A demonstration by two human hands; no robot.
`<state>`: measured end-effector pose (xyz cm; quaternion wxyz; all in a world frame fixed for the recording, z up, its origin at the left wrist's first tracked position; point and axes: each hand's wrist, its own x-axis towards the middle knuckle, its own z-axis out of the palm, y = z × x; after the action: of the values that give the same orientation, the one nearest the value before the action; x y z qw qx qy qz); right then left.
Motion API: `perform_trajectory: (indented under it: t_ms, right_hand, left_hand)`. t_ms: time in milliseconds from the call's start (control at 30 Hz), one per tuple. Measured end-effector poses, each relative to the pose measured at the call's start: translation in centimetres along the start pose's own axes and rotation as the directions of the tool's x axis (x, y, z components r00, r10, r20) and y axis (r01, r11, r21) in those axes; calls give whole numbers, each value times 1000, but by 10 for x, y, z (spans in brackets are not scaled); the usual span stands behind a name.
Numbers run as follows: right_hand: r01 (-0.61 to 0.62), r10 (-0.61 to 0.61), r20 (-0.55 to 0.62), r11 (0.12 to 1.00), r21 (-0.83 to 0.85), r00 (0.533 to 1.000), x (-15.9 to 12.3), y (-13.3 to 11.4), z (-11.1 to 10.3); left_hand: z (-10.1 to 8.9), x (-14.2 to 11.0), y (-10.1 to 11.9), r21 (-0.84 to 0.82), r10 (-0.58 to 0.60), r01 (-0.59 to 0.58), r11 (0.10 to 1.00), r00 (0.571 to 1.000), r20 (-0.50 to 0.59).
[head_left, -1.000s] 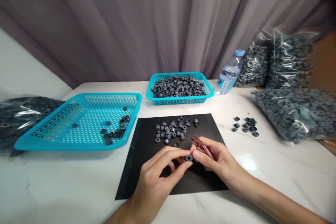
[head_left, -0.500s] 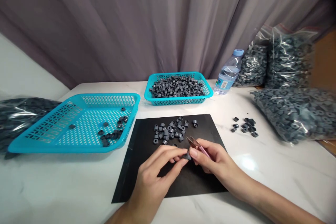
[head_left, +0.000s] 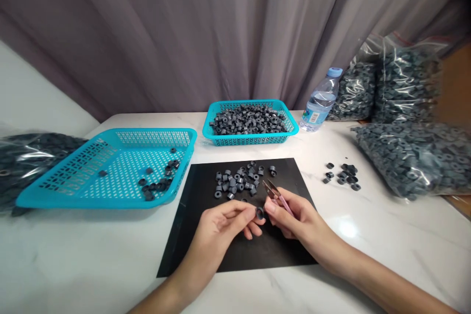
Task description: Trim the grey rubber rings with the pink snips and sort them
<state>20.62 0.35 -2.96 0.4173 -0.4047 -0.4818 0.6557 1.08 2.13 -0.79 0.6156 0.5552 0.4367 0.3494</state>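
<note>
My left hand (head_left: 230,223) pinches a small dark grey ring-shaped part (head_left: 259,213) between thumb and forefinger, its round opening facing me. Close by on the right, my right hand (head_left: 292,213) is closed around pink-handled thread snips (head_left: 278,196), whose two pointed blades stand apart and aim up and to the left. Both hands are over a black mat (head_left: 265,255). Just beyond them on the mat lies a loose cluster of similar grey parts (head_left: 239,181).
A blue basket (head_left: 250,140) heaped with grey parts stands at the back. Another blue basket (head_left: 91,201) at left holds several. At right are scattered pieces (head_left: 346,175), a water bottle (head_left: 320,103) and a filled plastic bag (head_left: 415,157); another bag (head_left: 40,152) lies far left.
My left hand has turned the ring-shaped part so its opening now shows, and its fingers have shifted. The snips' blades have spread apart. The view has shifted slightly.
</note>
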Motion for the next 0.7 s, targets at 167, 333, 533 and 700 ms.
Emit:
perform_trajectory:
  t_ms: [167, 333, 533, 700]
  right_hand:
    - [0, 2, 53, 999, -33, 999, 3, -5, -5]
    - [-4, 7, 75, 999, -44, 997, 5, -6, -7]
    - [-42, 45, 97, 998, -36, 994, 5, -8, -7]
    - [-79, 84, 95, 995, -59, 992, 5, -12, -6]
  left_hand:
    - [-4, 1, 4, -59, -74, 79, 995, 994, 79]
    - [-5, 1, 7, -91, -127, 138, 986, 985, 113]
    - [-4, 1, 12, -89, -170, 183, 979, 977, 131]
    - [-4, 2, 13, -113, -196, 220, 969, 961, 194]
